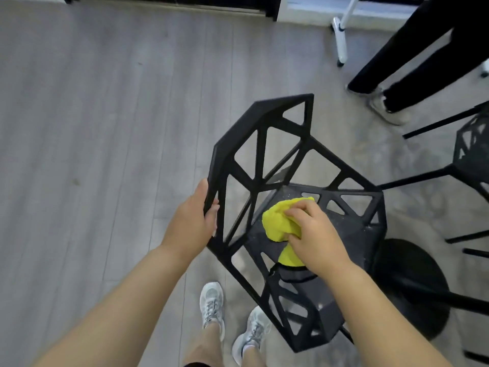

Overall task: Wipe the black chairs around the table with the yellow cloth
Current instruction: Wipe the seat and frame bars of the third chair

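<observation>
A black chair (pixel 264 144) with an open geometric frame stands on the grey floor in front of me. My left hand (pixel 194 217) grips the edge of its backrest, fingers curled round the rim. The yellow cloth (pixel 277 219) lies bunched on the dusty black seat. My right hand (pixel 315 233) holds the cloth and presses it against the seat. Part of the cloth is hidden under that hand.
A second black chair (pixel 471 154) stands at the right edge. A round black table base (pixel 412 287) sits on the floor beside the seat. Another person's dark trouser legs (pixel 402 56) and shoes are at the upper right, near a white stand (pixel 341 35). My own shoes are below.
</observation>
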Motion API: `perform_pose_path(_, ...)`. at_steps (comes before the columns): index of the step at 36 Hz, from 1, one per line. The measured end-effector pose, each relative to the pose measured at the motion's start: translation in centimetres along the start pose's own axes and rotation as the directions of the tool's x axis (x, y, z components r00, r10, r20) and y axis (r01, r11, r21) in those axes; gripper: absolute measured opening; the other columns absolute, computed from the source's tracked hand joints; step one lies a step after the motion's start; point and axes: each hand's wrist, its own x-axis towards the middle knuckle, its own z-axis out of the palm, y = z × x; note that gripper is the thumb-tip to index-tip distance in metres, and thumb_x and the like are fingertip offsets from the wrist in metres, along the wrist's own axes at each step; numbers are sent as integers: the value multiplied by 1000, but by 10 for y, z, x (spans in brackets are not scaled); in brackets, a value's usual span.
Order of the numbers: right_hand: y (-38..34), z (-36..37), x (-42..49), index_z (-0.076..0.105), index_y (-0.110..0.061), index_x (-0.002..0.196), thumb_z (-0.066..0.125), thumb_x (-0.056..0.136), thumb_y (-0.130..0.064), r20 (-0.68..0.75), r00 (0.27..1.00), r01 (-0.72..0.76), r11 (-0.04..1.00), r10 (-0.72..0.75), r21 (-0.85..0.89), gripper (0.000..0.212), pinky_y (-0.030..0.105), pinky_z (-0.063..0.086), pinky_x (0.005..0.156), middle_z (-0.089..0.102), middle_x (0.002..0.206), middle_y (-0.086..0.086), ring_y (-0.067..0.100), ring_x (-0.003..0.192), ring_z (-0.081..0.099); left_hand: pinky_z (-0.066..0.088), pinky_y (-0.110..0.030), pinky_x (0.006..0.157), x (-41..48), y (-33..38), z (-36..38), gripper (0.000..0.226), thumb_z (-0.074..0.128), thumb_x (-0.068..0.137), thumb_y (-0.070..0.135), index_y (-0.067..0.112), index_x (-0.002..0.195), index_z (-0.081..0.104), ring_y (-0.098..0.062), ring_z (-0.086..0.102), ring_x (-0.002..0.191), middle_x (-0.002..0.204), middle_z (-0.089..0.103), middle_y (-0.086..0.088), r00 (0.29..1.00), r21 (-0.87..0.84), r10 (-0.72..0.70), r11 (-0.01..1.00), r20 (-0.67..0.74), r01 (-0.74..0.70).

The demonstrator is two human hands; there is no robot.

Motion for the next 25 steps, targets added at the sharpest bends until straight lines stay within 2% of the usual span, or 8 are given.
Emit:
perform_pose_path(6, -21, 15, 29, 66, -6, 109, 75, 68, 4, -49, 999, -6, 1000, 6, 5, 43, 34, 47, 75, 55, 112, 5, 32, 97, 55, 45, -8, 53, 45, -18, -30, 29, 46, 97, 16, 27, 124, 40, -7, 61, 69, 93, 59, 8, 999, 5, 28, 1000, 44, -28)
perform_pose_path(12, -34, 20, 54, 66, -8, 111, 74, 71, 3, -88, 996, -9, 1000, 9, -8, 42, 26, 39, 79, 54, 113, 2, 27, 100, 54, 48, -19, 64, 81, -33, -51, 30, 47, 97, 19, 28, 125, 41, -7, 59, 69, 93, 61, 7, 995, 40, 73, 996, 66, -76)
perform_pose_path(16, -38, 20, 73, 66, -7, 108, 75, 66, 7, -130, 991, 37, 999, -36, 4, 44, 29, 43, 77, 55, 111, 3, 30, 95, 56, 50, -21, 66, 101, -37, -63, 36, 47, 97, 19, 28, 130, 39, -8, 60, 69, 93, 61, 8, 994, 67, 82, 994, 66, -86)
perform_pose_path(21, -43, 19, 95, 60, -8, 118, 75, 72, 2, -203, 976, 85, 996, -76, 40, 49, 35, 46, 87, 50, 119, 1, 25, 106, 52, 51, -32, 80, 115, -41, -71, 43, 47, 97, 26, 27, 138, 35, -17, 62, 90, 103, 63, 3, 996, 80, 69, 994, 60, -74)
perform_pose_path(23, -46, 17, 104, 56, -7, 124, 74, 76, 1, -239, 965, 123, 991, -107, 54, 52, 31, 44, 90, 47, 121, 2, 18, 109, 47, 48, -25, 78, 113, -42, -72, 42, 48, 97, 28, 28, 137, 36, -14, 61, 90, 99, 63, 5, 994, 70, 89, 993, 60, -93)
perform_pose_path(25, -53, 13, 116, 53, -7, 129, 70, 80, 1, -282, 949, 163, 984, -138, 66, 52, 22, 37, 93, 43, 123, 0, 9, 111, 40, 42, -16, 70, 108, -43, -72, 37, 46, 97, 27, 30, 134, 41, -4, 57, 81, 85, 59, 11, 992, 53, 120, 991, 33, -121)
